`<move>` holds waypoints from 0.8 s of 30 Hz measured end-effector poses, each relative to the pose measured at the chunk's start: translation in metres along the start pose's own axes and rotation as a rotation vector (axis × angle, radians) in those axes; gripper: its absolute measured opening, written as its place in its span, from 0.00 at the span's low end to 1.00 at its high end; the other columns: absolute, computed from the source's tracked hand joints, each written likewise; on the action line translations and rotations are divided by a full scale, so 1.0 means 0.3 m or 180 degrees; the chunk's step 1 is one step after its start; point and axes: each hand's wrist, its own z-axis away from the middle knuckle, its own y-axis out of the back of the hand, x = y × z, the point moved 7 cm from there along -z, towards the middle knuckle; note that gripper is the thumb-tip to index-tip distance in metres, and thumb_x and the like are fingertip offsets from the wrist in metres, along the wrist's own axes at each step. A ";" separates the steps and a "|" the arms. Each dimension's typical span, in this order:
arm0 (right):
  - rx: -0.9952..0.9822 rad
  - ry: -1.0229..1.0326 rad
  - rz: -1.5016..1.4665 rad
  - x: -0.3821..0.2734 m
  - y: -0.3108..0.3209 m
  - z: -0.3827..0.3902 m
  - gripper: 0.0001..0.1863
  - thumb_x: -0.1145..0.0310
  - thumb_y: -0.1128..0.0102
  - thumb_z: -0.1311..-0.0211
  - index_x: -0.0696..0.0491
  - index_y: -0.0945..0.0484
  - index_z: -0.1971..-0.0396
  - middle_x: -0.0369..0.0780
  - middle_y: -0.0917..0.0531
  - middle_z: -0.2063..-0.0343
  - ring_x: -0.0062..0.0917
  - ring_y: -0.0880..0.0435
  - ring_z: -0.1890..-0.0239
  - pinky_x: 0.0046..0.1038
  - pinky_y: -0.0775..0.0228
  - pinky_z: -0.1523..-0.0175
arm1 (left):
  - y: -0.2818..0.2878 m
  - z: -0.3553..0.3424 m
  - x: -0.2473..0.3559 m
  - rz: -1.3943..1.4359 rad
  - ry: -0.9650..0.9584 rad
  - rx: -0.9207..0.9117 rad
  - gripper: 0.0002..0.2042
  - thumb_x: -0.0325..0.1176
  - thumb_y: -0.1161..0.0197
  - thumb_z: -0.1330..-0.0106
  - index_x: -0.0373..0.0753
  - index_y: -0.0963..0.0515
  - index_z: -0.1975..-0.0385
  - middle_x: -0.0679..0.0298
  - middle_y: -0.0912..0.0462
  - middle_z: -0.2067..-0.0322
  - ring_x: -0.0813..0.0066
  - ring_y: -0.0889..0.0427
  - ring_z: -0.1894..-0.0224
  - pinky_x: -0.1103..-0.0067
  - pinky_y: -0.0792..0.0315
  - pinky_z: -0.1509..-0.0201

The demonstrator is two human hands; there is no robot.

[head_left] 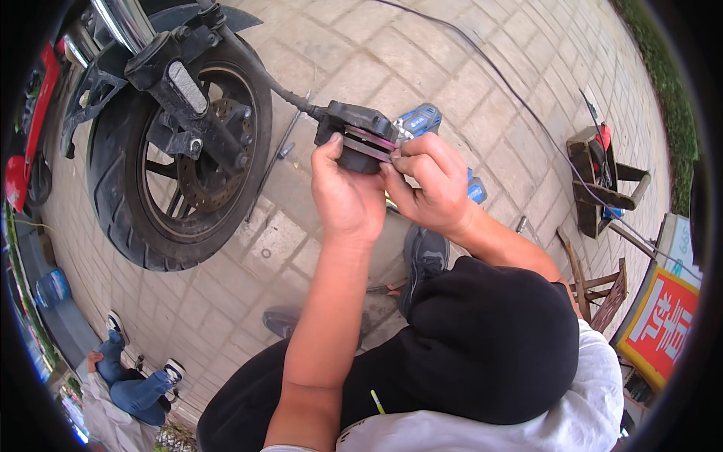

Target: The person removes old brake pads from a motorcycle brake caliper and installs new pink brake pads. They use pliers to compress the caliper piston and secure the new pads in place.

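A black brake caliper (357, 116) hangs at the end of its black hose (289, 93), up off the paving. My left hand (345, 194) is wrapped round its lower side, thumb on the near left face. Two thin brake pads (367, 143), with a pinkish edge, show in the caliper's slot. Closed in a pinch, my right hand (431, 181) has thumb and forefinger at the pads' right end; the fingertips partly cover the spot. Left of the caliper stands a motorcycle front wheel (254, 143) with a brake disc (202, 197) and a fork leg (184, 94).
Behind my right hand lies a blue cordless power tool (419, 120). A wooden tool box (586, 177) and a wooden stool (602, 290) are to the right. A dark cable (504, 79) crosses the paving. A seated person (135, 384) is at lower left, near a red vehicle part (34, 128).
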 end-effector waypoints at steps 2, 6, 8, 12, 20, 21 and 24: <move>-0.0046 0.0014 -0.0004 -0.003 0.002 0.007 0.12 0.81 0.30 0.61 0.56 0.27 0.78 0.40 0.25 0.77 0.31 0.26 0.80 0.28 0.35 0.78 | 0.007 0.001 -0.002 -0.0152 -0.0070 -0.0086 0.18 0.43 0.58 0.30 0.38 0.26 0.57 0.63 0.20 0.59 0.70 0.23 0.56 0.72 0.30 0.47; -0.0096 0.0068 -0.0024 -0.001 -0.004 0.020 0.14 0.83 0.29 0.62 0.56 0.27 0.77 0.40 0.25 0.77 0.29 0.26 0.81 0.27 0.36 0.79 | 0.033 0.001 -0.003 -0.0455 -0.0112 0.0020 0.18 0.43 0.59 0.30 0.37 0.26 0.56 0.62 0.20 0.59 0.70 0.23 0.55 0.71 0.30 0.48; -0.0135 0.0053 0.0002 0.004 -0.005 0.028 0.14 0.82 0.30 0.63 0.56 0.27 0.77 0.40 0.25 0.76 0.29 0.26 0.80 0.28 0.35 0.78 | 0.034 0.005 -0.005 -0.0453 -0.0151 0.0040 0.19 0.46 0.58 0.30 0.37 0.27 0.56 0.61 0.21 0.58 0.70 0.23 0.55 0.71 0.30 0.48; -0.0238 -0.0021 0.0030 0.004 -0.011 0.042 0.13 0.81 0.31 0.65 0.56 0.26 0.77 0.40 0.23 0.75 0.32 0.24 0.78 0.30 0.32 0.76 | 0.052 0.023 0.002 -0.0571 -0.0411 0.0018 0.20 0.49 0.48 0.32 0.36 0.29 0.53 0.61 0.22 0.57 0.70 0.24 0.55 0.71 0.29 0.48; -0.0381 -0.0092 0.0026 0.003 -0.015 0.074 0.14 0.81 0.31 0.67 0.55 0.26 0.78 0.39 0.25 0.76 0.30 0.26 0.79 0.29 0.34 0.76 | 0.071 0.043 0.000 -0.1279 -0.0799 0.0130 0.22 0.33 0.34 0.39 0.37 0.35 0.49 0.64 0.26 0.58 0.77 0.26 0.57 0.76 0.28 0.51; -0.0382 -0.0100 0.0017 0.002 -0.017 0.075 0.13 0.81 0.31 0.67 0.55 0.26 0.78 0.39 0.25 0.76 0.30 0.26 0.79 0.29 0.34 0.76 | 0.076 0.044 -0.001 -0.1269 -0.0823 0.0148 0.22 0.33 0.34 0.39 0.37 0.35 0.49 0.64 0.26 0.58 0.77 0.26 0.57 0.76 0.28 0.51; -0.0422 -0.0123 -0.0018 0.002 -0.019 0.075 0.13 0.81 0.31 0.67 0.55 0.26 0.79 0.39 0.26 0.77 0.30 0.27 0.79 0.29 0.35 0.77 | 0.083 0.047 -0.003 -0.1241 -0.0867 0.0187 0.22 0.33 0.35 0.39 0.37 0.35 0.49 0.63 0.26 0.58 0.77 0.26 0.57 0.76 0.28 0.51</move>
